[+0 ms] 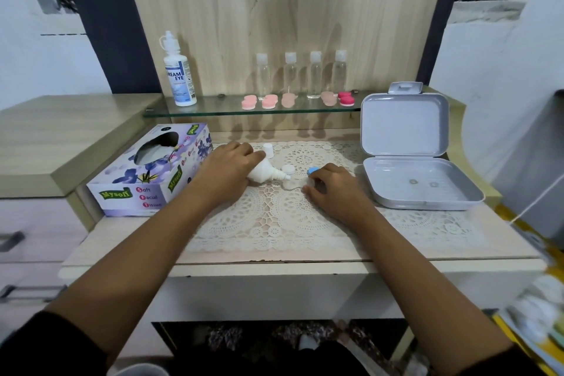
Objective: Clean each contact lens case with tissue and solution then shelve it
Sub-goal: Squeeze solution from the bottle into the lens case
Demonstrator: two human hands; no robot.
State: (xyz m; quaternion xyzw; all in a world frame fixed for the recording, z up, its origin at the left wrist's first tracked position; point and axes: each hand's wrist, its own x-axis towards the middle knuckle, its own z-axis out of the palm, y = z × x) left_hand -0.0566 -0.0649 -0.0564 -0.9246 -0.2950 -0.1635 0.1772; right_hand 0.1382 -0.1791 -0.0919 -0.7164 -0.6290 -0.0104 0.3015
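Observation:
My left hand (225, 169) grips a small white solution bottle (268, 173), tilted with its nozzle pointing right and down over an open white contact lens case (290, 184) on the lace mat. My right hand (331, 189) holds the right end of that case; a blue cap (312, 171) shows just above its fingers. A white case cap (288, 168) lies behind the nozzle, and the bottle's white cap (268, 149) stands upright further back. Several pink and red lens cases (271, 101) line the glass shelf (213, 110).
A tissue box (149, 174) sits left of my left hand. An open grey plastic box (412, 180) stands at the right with two small items inside. On the shelf stand a large solution bottle (179, 73) and several clear bottles (290, 73).

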